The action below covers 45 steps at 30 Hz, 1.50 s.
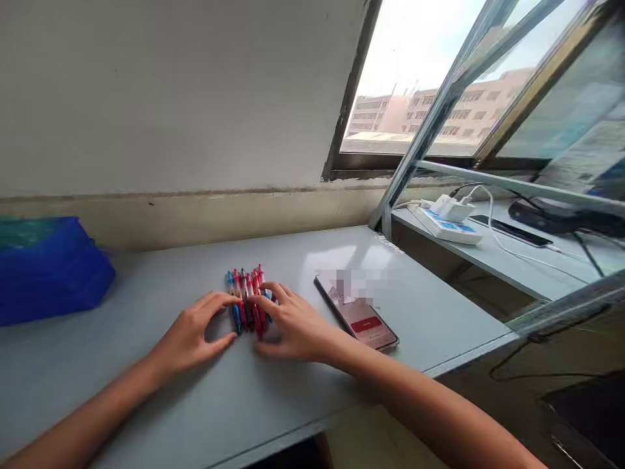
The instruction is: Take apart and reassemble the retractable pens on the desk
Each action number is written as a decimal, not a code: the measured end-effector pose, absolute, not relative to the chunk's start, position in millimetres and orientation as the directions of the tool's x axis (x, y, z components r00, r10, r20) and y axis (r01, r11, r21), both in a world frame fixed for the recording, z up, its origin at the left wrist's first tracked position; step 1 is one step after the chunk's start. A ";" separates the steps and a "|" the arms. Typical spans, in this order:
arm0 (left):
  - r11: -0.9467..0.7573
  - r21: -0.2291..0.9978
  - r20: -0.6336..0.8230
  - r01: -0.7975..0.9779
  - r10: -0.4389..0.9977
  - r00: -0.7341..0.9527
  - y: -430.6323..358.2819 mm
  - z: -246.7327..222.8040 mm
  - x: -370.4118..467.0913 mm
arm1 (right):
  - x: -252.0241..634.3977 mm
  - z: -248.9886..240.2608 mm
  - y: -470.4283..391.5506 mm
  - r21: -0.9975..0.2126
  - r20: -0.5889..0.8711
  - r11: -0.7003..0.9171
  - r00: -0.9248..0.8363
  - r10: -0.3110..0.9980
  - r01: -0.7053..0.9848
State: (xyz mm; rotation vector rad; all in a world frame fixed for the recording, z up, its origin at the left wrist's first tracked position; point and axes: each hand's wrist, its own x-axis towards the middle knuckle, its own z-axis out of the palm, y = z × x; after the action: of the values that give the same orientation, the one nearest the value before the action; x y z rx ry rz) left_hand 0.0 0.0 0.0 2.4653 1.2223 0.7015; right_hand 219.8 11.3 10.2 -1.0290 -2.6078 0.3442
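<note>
Several click pens (243, 306) lie side by side in a row on the grey table, pointing away from me. Their barrels are red, dark and blue, with a blue pen (236, 315) at the left end. My left hand (193, 329) is at the row's left side, thumb and forefinger spread apart, with the tips at the blue pen. From the right, my right hand (295, 322) reaches over the row's right end, fingers curved and apart. It partly hides the rightmost pens. Neither hand has a pen lifted off the table.
A phone (359, 316) with a lit screen lies right of my right hand. At the far left sits a blue bag (53, 273). Past a metal frame (430, 117), another table holds a power strip (446, 225) with chargers, cables and a dark phone (510, 231).
</note>
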 end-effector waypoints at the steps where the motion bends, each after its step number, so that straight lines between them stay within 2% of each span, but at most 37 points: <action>1: -0.590 0.467 0.285 0.658 0.806 0.520 -0.7 1.4 1.8 | 219.6 10.3 11.5 -0.335 0.202 0.711 -0.690 0.695 0.618; 14: -0.581 0.511 0.318 0.634 0.812 0.489 -5.8 5.2 10.5 | 220.8 7.4 13.1 -0.361 0.205 0.715 -0.697 0.687 0.599; 31: -0.620 0.454 0.344 0.640 0.785 0.516 -3.9 -1.1 6.0 | 221.3 11.7 16.2 -0.333 0.177 0.754 -0.748 0.640 0.566; 45: -0.620 0.447 0.350 0.644 0.784 0.512 -3.4 -0.4 11.1 | 222.5 10.3 16.2 -0.339 0.190 0.702 -0.685 0.703 0.626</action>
State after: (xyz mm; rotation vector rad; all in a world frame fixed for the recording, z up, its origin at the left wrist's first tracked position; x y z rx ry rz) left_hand 11.1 -3.4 -0.4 2.4958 1.2066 0.7747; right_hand 222.5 16.2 10.3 -1.0466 -2.6060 0.3568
